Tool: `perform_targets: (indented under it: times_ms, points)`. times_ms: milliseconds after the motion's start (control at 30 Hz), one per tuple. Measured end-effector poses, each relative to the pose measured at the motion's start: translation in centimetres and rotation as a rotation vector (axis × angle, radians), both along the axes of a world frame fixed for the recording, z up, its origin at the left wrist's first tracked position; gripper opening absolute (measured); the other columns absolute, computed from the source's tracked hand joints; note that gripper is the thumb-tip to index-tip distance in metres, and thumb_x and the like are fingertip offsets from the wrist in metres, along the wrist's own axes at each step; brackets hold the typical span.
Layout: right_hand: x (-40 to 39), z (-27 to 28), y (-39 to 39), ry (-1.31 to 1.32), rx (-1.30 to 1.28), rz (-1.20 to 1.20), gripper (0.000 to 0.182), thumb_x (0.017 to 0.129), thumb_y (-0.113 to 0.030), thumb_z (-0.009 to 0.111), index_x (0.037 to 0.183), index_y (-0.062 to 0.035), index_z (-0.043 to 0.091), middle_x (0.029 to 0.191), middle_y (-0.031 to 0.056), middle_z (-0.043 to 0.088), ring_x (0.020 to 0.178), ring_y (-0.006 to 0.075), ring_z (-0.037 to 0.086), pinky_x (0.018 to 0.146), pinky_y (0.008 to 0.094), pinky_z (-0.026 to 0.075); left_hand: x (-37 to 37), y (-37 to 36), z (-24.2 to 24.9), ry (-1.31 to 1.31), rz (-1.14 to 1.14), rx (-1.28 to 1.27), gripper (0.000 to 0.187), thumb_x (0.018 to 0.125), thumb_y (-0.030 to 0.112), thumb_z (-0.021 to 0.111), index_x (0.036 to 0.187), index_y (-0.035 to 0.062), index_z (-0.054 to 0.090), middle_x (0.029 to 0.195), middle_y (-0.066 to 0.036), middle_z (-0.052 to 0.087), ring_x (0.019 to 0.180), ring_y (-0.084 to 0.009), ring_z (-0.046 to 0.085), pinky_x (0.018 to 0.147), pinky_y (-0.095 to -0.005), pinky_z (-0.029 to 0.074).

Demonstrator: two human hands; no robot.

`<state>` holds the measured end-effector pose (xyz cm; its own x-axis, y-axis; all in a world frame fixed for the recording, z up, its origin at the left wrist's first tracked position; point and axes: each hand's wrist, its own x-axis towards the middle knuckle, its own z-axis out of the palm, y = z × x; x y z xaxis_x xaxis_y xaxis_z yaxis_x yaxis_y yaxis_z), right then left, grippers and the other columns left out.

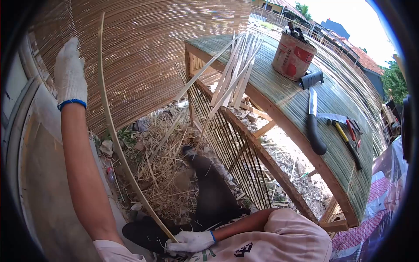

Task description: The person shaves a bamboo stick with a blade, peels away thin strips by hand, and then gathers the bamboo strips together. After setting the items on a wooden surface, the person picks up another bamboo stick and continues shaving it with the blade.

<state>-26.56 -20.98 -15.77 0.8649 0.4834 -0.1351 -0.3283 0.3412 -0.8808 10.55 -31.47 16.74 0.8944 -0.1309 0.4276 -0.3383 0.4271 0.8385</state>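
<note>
Nearest the camera, the right hand (pixel 190 242), in a white knit glove, was clamped around the lower end of a long bamboo strip (pixel 114 131), thin and flat, which curved upward in a bow. Higher up, the gloved left hand (pixel 70 74) lay flat, fingers together, against a woven bamboo screen (pixel 148 52) of fine parallel slats, just beside the strip's upper part. Dry straw littered the ground between. Farther right, a slatted bamboo table (pixel 297 105) carried loose pale splints (pixel 235 74), a black-handled knife (pixel 313 126), a hammer (pixel 345 137) and a dented tin can (pixel 293 56).
</note>
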Motion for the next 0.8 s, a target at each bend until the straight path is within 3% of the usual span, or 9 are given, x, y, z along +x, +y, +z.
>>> perform_targets:
  times_ms: [67, 167, 233, 333, 467, 500, 600, 700, 800]
  points:
    - [-0.2, 0.5, 0.0, -0.115, -0.072, -0.218, 0.04, 0.113, -0.039, 0.047, 0.095, -0.0051, 0.059, 0.075, 0.0, 0.056, 0.063, 0.008, 0.054, 0.061, 0.0278, 0.048, -3.9, 0.7, -1.0, -0.268, 0.08, 0.142, 0.053, 0.105, 0.036, 0.063, 0.143, 0.0008, 0.056, 0.138, -0.014, 0.057, 0.133, -0.0245, 0.054, 0.115, -0.0357, 0.045]
    - [-0.5, 6.5, -2.9, -0.281, -0.139, -0.486, 0.042, 0.115, -0.038, 0.04, 0.096, -0.0051, 0.058, 0.078, 0.002, 0.056, 0.065, 0.0109, 0.058, 0.064, 0.0287, 0.05, -7.1, 1.7, -4.5, -0.109, -0.046, -0.106, 0.054, 0.108, 0.039, 0.055, 0.148, 0.003, 0.052, 0.144, -0.014, 0.055, 0.137, -0.0255, 0.052, 0.115, -0.039, 0.044]
    - [-1.3, 10.6, -5.7, -0.306, -0.088, -0.618, 0.045, 0.115, -0.041, 0.037, 0.099, -0.0054, 0.059, 0.083, 0.0027, 0.057, 0.07, 0.0117, 0.059, 0.066, 0.0292, 0.05, -11.2, 0.9, -9.7, 0.134, -0.24, -0.049, 0.054, 0.109, 0.041, 0.054, 0.148, 0.0027, 0.051, 0.143, -0.012, 0.055, 0.134, -0.0249, 0.053, 0.114, -0.04, 0.044]
    - [-2.5, 15.0, -10.5, -0.355, -0.109, -0.795, 0.054, 0.113, -0.051, 0.036, 0.1, -0.0055, 0.061, 0.082, 0.0019, 0.058, 0.069, 0.0117, 0.057, 0.066, 0.0285, 0.05, -17.8, -1.4, -20.0, 0.032, -0.664, 0.358, 0.061, 0.109, 0.052, 0.052, 0.146, 0.0036, 0.053, 0.137, -0.009, 0.059, 0.128, -0.0186, 0.058, 0.105, -0.0376, 0.05]
    - [-2.2, 20.7, -16.9, -0.298, -0.254, -1.161, 0.062, 0.11, -0.059, 0.04, 0.098, -0.0039, 0.065, 0.064, -0.0001, 0.052, 0.057, 0.0118, 0.055, 0.057, 0.0276, 0.049, -23.6, -3.4, -20.2, 0.052, -1.293, 0.522, 0.055, 0.106, 0.039, 0.062, 0.141, -0.0034, 0.057, 0.132, -0.017, 0.061, 0.128, -0.0247, 0.058, 0.112, -0.038, 0.045]
    - [-1.8, 21.4, -18.7, -0.28, -0.306, -1.248, 0.062, 0.11, -0.059, 0.041, 0.098, -0.0033, 0.065, 0.062, -0.0001, 0.051, 0.055, 0.0122, 0.055, 0.055, 0.0281, 0.049, -23.1, -7.4, -28.3, -0.029, -1.01, 0.43, 0.04, 0.108, 0.032, 0.059, 0.128, -0.0018, 0.066, 0.119, -0.011, 0.067, 0.111, -0.0218, 0.064, 0.103, -0.0347, 0.049]
    - [-0.3, 23.0, -25.6, -0.241, -0.458, -1.488, 0.058, 0.11, -0.055, 0.045, 0.1, -0.0019, 0.066, 0.063, 0.0002, 0.051, 0.053, 0.0128, 0.054, 0.053, 0.03, 0.049, -22.7, -4.4, -23.7, 0.024, -1.113, 0.524, 0.033, 0.109, 0.03, 0.056, 0.113, -0.0003, 0.069, 0.102, -0.005, 0.068, 0.095, -0.0192, 0.062, 0.093, -0.0344, 0.05]
    - [0.7, 24.5, -32.6, -0.129, -0.497, -1.585, 0.056, 0.109, -0.054, 0.048, 0.1, -0.0027, 0.068, 0.064, -0.002, 0.051, 0.053, 0.0111, 0.052, 0.052, 0.0315, 0.047, -19.5, -0.8, -23.7, -0.163, -0.83, 0.617, 0.036, 0.112, 0.03, 0.049, 0.1, 0.0026, 0.068, 0.088, -0.002, 0.058, 0.082, -0.0129, 0.053, 0.08, -0.0342, 0.047]
    - [0.9, 24.5, -41.6, 0.013, -0.974, -1.566, 0.063, 0.105, -0.062, 0.051, 0.11, -0.0021, 0.071, 0.072, 0.0009, 0.058, 0.059, 0.0126, 0.058, 0.055, 0.0326, 0.051, -11.4, 1.5, -28.4, -0.241, -0.453, 0.971, 0.043, 0.106, 0.039, 0.052, 0.11, -0.002, 0.067, 0.102, -0.013, 0.07, 0.091, -0.0333, 0.065, 0.088, -0.0419, 0.051]
